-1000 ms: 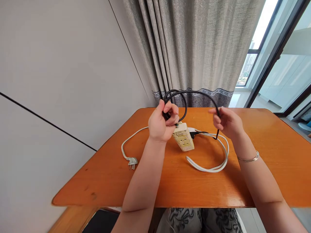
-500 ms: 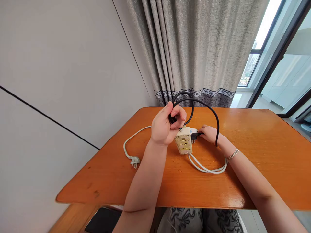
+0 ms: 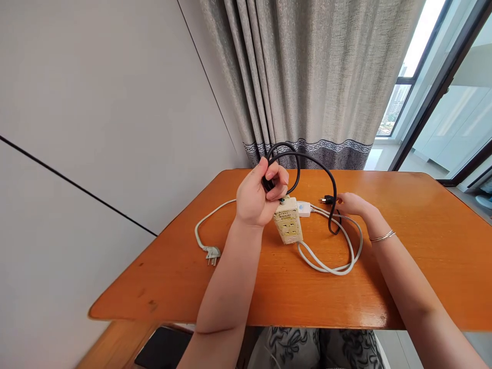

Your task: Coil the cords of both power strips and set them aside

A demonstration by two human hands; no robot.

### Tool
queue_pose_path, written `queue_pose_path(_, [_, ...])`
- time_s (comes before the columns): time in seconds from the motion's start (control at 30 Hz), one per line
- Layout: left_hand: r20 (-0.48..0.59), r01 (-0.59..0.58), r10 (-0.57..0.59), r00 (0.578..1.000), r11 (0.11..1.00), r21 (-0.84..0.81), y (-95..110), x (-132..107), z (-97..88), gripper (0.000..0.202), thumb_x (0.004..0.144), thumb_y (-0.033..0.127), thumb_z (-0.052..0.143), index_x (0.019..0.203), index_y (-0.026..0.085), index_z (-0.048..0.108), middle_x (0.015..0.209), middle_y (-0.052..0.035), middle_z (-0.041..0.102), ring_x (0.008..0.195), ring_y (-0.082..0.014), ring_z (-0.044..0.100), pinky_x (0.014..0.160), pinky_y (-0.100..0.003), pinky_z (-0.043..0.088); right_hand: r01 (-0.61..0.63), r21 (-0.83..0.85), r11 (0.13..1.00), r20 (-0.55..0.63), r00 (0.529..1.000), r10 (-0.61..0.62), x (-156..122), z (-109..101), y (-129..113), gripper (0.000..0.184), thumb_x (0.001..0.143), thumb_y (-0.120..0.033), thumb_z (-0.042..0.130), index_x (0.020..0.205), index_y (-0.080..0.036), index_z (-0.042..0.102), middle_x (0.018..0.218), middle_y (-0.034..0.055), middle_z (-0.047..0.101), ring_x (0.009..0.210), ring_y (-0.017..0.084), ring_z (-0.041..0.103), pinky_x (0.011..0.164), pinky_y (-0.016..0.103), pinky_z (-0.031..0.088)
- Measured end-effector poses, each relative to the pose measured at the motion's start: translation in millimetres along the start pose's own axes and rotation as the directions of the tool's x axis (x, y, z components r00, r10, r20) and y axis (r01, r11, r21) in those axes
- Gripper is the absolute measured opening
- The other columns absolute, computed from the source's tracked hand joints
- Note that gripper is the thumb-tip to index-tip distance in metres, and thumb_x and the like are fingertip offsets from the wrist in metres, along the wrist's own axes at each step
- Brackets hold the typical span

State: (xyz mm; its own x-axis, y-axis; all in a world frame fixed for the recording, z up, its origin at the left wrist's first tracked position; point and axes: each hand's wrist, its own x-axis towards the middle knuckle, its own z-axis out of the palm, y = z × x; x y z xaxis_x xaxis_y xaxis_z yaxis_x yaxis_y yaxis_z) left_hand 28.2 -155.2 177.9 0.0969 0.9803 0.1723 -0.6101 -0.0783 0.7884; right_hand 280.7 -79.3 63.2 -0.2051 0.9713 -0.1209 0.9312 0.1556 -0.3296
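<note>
Clock taken from the power strip (image 3: 288, 223), lying mid-desk (image 3: 423, 230). Left hand (image 3: 259, 192) sits at 11 o'clock, fingers curled round a gathered bundle of black cord (image 3: 313, 157); loops stand up toward 12 and one run arcs over toward 2, then drops. Right hand (image 3: 351, 204) is at half past two, fingertips closed at the tail of the black plug (image 3: 327, 199), pins bare and aimed at 9. Hands well apart from each other.

Step in hand, my read: handling the black cord, with its plug clear of the strip. Next move calls for a firm left grip on the bundle and a guided plug end, as the hanging bend could snag on the white cord (image 3: 338, 273) looping from 3 to 5.

No real containers. Strip's front sockets look unfilled; a white adapter (image 3: 304, 208) appears seated in its 2 o'clock side, though the joint is too small to be sure. White plug (image 3: 212, 253) lies loose at 8. Curtain (image 3: 326, 77) hangs at 12.
</note>
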Motion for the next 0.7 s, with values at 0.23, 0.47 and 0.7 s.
queue_pose_path(0.23, [-0.082,-0.11,0.104,0.991,0.992,-0.066,2.9,2.8,-0.1,0.05,0.108,0.036,0.037,0.061,0.019,0.03,0.053,0.0037,0.046,0.034,-0.0023,0.022,0.034,-0.015,0.021,0.336,0.501,0.798,0.307,0.793,-0.527,-35.9,-32.9,-28.1,0.055,0.081,-0.065,0.065,0.102,-0.015,0.073,0.095,0.0067,0.071,0.083,0.017,0.06,0.077,0.03,0.048])
queue_pose_path(0.47, [-0.159,-0.166,0.15,0.976,0.981,-0.098,4.4,4.9,1.2,0.051,0.105,0.04,0.046,0.062,0.019,0.03,0.054,0.005,0.045,0.035,-0.0021,0.022,0.033,-0.015,0.021,0.282,0.324,0.903,0.374,0.839,-0.396,-35.7,-12.3,-53.5,0.016,0.088,-0.022,0.048,0.076,-0.018,0.058,0.073,0.0019,0.064,0.071,0.014,0.06,0.07,0.026,0.044])
queue_pose_path(0.7, [-0.209,-0.229,0.209,0.955,0.971,-0.074,3.4,10.9,-5.8,0.049,0.103,0.04,0.052,0.063,0.02,0.031,0.057,0.0054,0.048,0.034,-0.0027,0.023,0.033,-0.019,0.023,0.334,0.163,0.928,0.415,0.83,-0.372,-38.9,-19.4,-51.9,0.017,0.087,-0.032,0.06,0.076,-0.019,0.06,0.078,0.0025,0.067,0.073,0.016,0.057,0.07,0.029,0.041])
